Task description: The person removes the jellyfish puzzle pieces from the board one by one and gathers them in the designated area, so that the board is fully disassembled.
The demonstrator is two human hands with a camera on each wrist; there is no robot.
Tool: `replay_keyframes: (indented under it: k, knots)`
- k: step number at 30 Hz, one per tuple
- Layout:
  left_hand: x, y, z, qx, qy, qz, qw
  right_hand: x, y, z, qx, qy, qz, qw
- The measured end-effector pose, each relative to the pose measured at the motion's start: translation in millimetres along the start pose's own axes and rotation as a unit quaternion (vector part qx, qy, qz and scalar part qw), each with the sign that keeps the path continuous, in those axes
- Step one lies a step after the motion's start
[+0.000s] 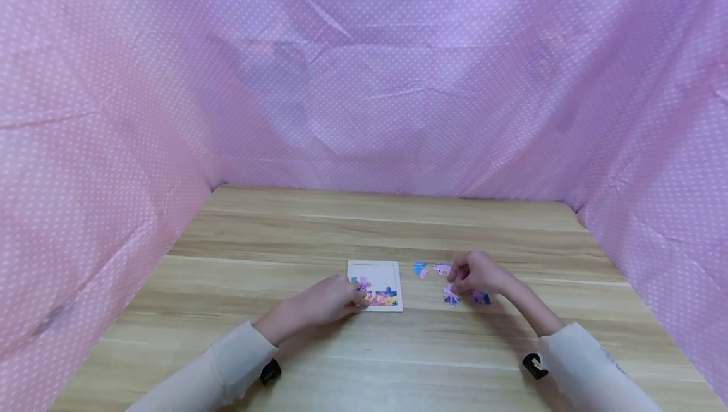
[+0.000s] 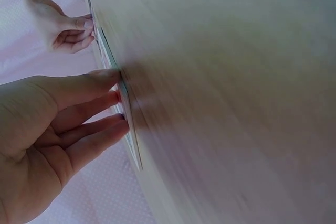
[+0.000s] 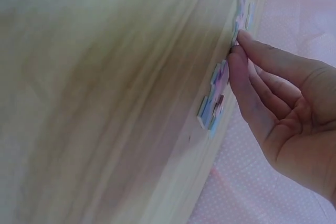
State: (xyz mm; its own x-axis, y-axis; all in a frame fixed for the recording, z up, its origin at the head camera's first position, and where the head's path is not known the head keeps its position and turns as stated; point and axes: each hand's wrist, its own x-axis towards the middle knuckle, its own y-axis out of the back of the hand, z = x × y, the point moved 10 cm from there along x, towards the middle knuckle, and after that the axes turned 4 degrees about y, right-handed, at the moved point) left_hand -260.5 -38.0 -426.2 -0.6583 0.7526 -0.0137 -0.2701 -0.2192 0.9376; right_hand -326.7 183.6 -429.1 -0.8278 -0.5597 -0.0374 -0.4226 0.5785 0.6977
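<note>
A square white puzzle tray [image 1: 372, 270] lies on the table with several colourful jigsaw pieces [image 1: 385, 298] along its lower part. My left hand [image 1: 328, 300] is at the tray's lower left corner. In the left wrist view the thumb and fingertips [image 2: 119, 124] touch down on the tray, fingers fairly straight. To the right of the tray, my right hand [image 1: 478, 273] pinches a pink and purple jigsaw piece [image 1: 451, 297] between thumb and forefinger, close to the tabletop. That hand partly covers the loose pieces around it.
Loose jigsaw pieces lie around the right hand: a blue and pink one [image 1: 420, 269], a pink one [image 1: 441, 269] and a purple and blue one [image 1: 480, 297]. The wooden table [image 1: 284, 222] is bordered by pink dotted cloth [image 1: 364, 102] at the back and sides.
</note>
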Motion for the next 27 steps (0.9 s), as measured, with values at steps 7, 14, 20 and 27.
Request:
replay_keyframes:
  k: [7, 14, 20, 27]
  knots:
    - [-1.5, 1.1, 4.5, 0.017, -0.006, 0.005, 0.9998, 2.5, 3, -2, 0.015, 0.007, -0.012, 0.9998]
    - [-5.0, -1.3, -0.2, 0.007, 0.024, 0.002, 0.9997, 14.1, 3, -11, -0.007, 0.027, -0.007, 0.9996]
    - [-5.6, -2.1, -0.9, 0.023, 0.014, 0.007, 0.9996, 32.3, -4, -24, -0.016, 0.037, -0.006, 0.9992]
    - [-6.7, -1.7, 5.2, 0.047, -0.01, 0.02, 0.9986, 52.9, -26, -39, 0.016, 0.065, -0.043, 0.9968]
